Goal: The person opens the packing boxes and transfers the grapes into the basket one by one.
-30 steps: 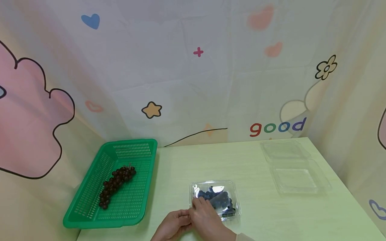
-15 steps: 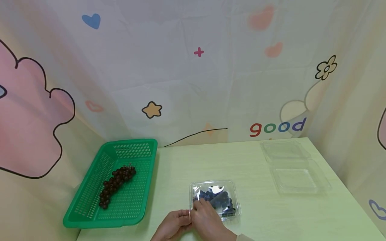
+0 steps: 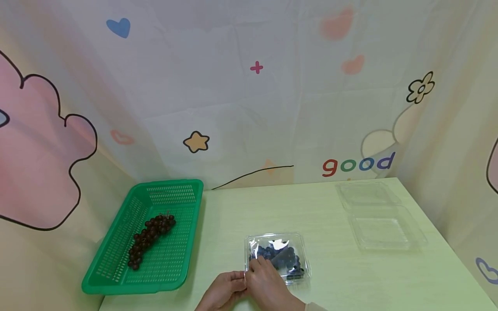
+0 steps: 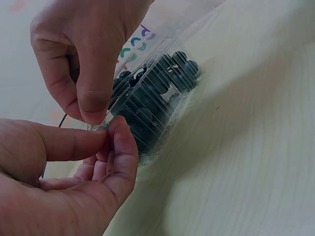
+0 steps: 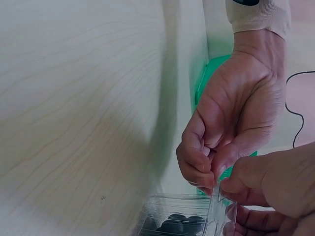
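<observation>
A clear plastic clamshell box (image 3: 304, 255) sits closed over dark grapes (image 3: 288, 258) near the front of the table. At its left edge, my left hand (image 3: 223, 290) pinches the rim between thumb and index finger, as the left wrist view shows. My right hand (image 3: 268, 283) reaches over the near left corner, its fingers curled on the lid and its thumb at the same edge. In the right wrist view the thumbs of both hands meet at the box's rim (image 5: 216, 209). The fingers partly hide that corner and its seam.
On the left stands a green plastic basket (image 3: 186, 255) holding a bunch of dark red grapes (image 3: 149, 235). An open clear clamshell box (image 3: 383, 231) lies at the table's back right. A printed curtain (image 3: 253, 108) hangs behind and along the sides of the table (image 3: 334, 285).
The right hand's fingers have shifted very slightly on the lid. Both hands keep their hold at the left edge, and the box stays in place.
</observation>
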`<state>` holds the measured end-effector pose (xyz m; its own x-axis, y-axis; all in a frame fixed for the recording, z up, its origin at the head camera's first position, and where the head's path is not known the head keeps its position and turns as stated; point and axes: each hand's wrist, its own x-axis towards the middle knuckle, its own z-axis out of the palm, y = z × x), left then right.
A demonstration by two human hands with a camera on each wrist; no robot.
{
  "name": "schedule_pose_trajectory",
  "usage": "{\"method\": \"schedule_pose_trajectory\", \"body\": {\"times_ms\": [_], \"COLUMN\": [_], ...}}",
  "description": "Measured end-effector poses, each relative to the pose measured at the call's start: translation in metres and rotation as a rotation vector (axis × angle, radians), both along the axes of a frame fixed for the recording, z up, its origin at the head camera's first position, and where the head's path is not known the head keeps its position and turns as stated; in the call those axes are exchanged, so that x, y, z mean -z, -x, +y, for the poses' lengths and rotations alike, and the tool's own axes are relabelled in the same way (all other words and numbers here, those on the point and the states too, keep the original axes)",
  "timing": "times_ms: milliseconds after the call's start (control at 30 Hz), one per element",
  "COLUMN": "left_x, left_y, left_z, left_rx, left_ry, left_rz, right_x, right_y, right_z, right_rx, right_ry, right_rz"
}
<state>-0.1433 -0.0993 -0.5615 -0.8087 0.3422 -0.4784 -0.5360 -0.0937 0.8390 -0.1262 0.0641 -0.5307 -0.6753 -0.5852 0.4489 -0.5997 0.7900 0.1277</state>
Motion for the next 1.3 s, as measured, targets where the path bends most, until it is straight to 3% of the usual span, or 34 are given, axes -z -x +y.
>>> {"method": "schedule_pose_trajectory", "body": {"times_ms": [367,700,867,1300], "left_x": [-0.0021,0.0002,0.0027,-0.0009], "left_y": [0.0031,0.0011,0.0023,0.0019], "left_z": [0.0024,0.0002,-0.0005,-0.0001], "left_rx": [-0.025,-0.026,-0.037,-0.027], "left_ry": [0.076,-0.012,-0.039,-0.043], "left_rz": [-0.066,-0.069,-0.105,-0.109], "right_x": [0.002,0.0049,0.0009,-0.0035], "right_y": [0.0018,0.0029,0.0027,0.0031], "right_z": [-0.0007,0.0,0.0003,0.0013], "right_rx": [0.007,0.009,0.014,0.023], "right_ry": [0.043,0.045,0.029,0.069], "right_rz": [-0.025,0.021,-0.038,-0.173]}}
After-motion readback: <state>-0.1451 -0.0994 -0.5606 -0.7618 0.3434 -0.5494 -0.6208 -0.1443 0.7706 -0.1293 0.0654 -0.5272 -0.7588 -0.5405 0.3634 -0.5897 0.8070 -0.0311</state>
